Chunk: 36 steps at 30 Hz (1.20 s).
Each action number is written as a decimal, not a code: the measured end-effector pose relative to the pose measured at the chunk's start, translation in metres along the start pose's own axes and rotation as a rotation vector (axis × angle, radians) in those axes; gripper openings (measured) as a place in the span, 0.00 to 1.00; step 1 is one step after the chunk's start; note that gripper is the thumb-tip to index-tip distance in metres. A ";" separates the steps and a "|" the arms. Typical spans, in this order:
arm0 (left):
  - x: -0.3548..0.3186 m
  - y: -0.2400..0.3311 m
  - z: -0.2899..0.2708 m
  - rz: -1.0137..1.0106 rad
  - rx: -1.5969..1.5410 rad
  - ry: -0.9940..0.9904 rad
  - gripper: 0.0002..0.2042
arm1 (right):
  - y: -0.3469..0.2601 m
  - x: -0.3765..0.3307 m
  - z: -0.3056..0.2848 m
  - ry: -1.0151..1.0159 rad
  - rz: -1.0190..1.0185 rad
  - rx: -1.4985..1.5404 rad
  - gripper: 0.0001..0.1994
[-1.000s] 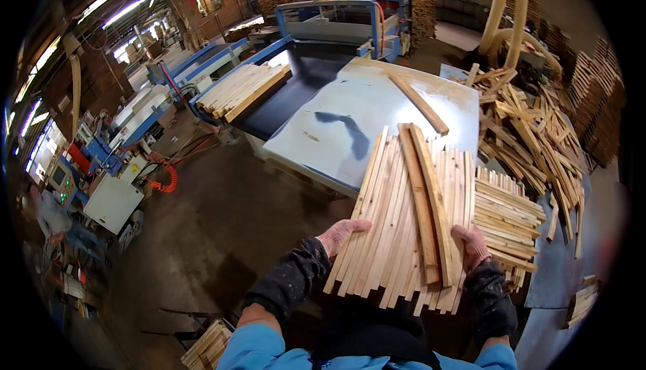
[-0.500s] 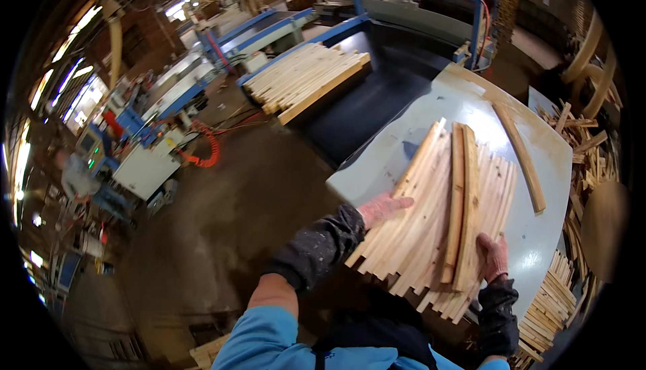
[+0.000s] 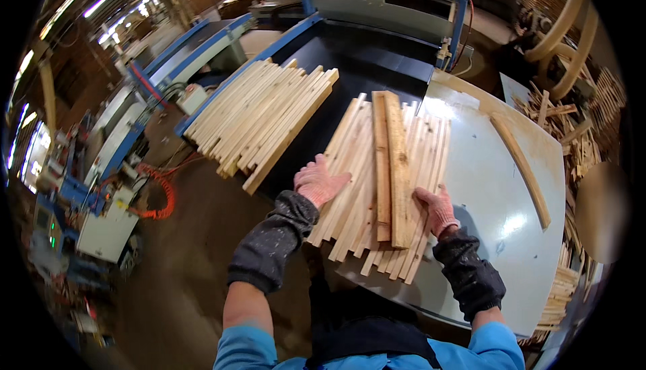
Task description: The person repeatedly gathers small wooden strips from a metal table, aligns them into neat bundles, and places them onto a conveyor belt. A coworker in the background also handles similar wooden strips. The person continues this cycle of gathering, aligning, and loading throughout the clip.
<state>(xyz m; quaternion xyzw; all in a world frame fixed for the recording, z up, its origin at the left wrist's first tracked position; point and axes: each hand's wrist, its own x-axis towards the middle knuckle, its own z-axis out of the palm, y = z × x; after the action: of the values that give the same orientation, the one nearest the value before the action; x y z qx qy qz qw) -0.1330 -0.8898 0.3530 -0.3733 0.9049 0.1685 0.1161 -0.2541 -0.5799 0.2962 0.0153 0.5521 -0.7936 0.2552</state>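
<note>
My two gloved hands press a flat bundle of pale wooden strips [image 3: 345, 203] from its two sides. My left hand [image 3: 320, 180] grips its left edge, thumb on top. At the right edge, my right hand [image 3: 439, 210] is closed in the same way, with its thumb over the strips. On top of the bundle lie two thicker wooden pieces [image 3: 399, 175] side by side, running lengthwise. The bundle spans the border between the black surface and the pale tabletop, its near ends staggered. The undersides of both hands are hidden.
Another bundle of strips [image 3: 262, 114] lies on the black machine bed [image 3: 377, 50], to the left. A curved wooden piece [image 3: 521, 168] rests on the pale tabletop [image 3: 491, 255]. Scrap wood [image 3: 585, 161] is heaped at the right. A blue-framed machine [image 3: 383, 7] stands behind.
Both hands have carried the bundle leftward over the tabletop, toward the black bed and the other bundle. The two pieces on top travelled with it. My view has shifted too.
</note>
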 end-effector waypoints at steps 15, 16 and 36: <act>0.084 -0.061 -0.037 0.711 0.047 0.113 0.55 | 0.027 0.031 0.140 0.250 0.153 -0.871 0.51; 0.079 -0.046 -0.039 0.719 0.032 0.086 0.55 | 0.020 0.030 0.141 0.248 0.223 -1.017 0.52; 0.065 0.032 0.005 0.404 -0.425 0.094 0.33 | -0.064 0.001 -0.015 0.188 -0.045 -1.601 0.15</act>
<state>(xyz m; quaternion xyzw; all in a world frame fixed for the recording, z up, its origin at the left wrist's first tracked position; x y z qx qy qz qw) -0.2008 -0.9080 0.3338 -0.2091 0.9097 0.3563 -0.0424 -0.2856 -0.5500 0.3452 -0.1166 0.9726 -0.1578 0.1251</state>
